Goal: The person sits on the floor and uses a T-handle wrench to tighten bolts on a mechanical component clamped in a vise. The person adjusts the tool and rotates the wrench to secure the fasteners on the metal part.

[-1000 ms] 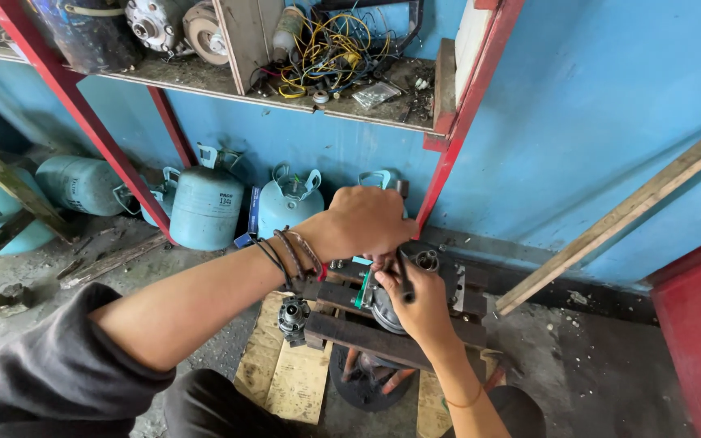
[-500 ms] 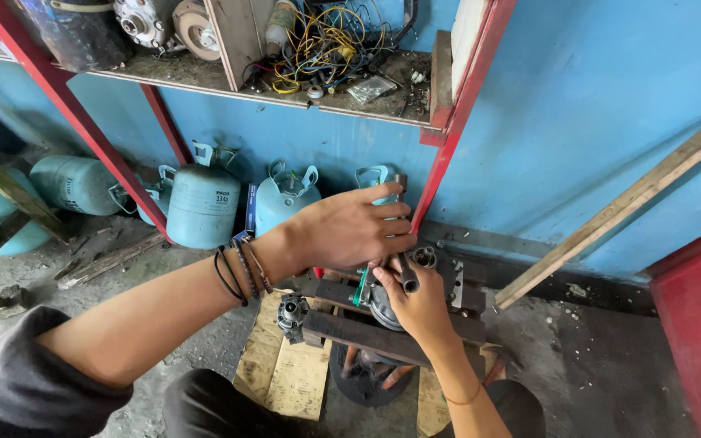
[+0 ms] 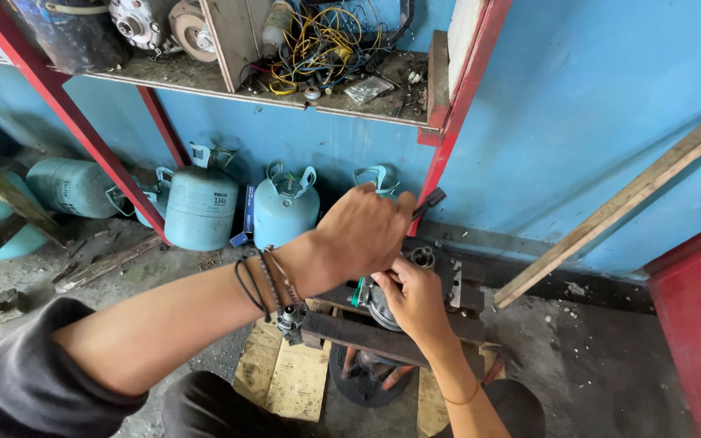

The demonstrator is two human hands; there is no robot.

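Your left hand (image 3: 367, 235) sits mid-frame, fist closed round a dark tool handle (image 3: 429, 203) whose tip pokes out toward the red shelf post (image 3: 456, 122). Vs. 1 s ago that hand has come up and to the right: it was lower, over the workpiece, and now the handle end shows clear past the knuckles. Reads like a lever or wrench stroke in progress, w/ the handle swung toward the upper right, though that's a judgement, not sth seen.

Your right hand (image 3: 411, 296) is just below, fingers curled down onto the round metal unit (image 3: 423, 261), a compressor-type part by the look, centre-frame, clamped in a dark vise (image 3: 350, 328) on wooden boards (image 3: 285, 377). That grip is pressing/steadying the part; can't tell if it's actually closed round anything, since the fingertips are hidden behind the left fist. It has barely moved over the last second, so the part looks held in place while the left does the work.

Around it: pale blue gas cylinders (image 3: 285, 211) stand along the blue wall (image 3: 594, 105), left of centre. The shelf (image 3: 204, 81) across the top carries tangled wires (image 3: 326, 40) and metal parts. A wood strip (image 3: 626, 199) leans at right. Black bracelets (image 3: 265, 280) on your left wrist.
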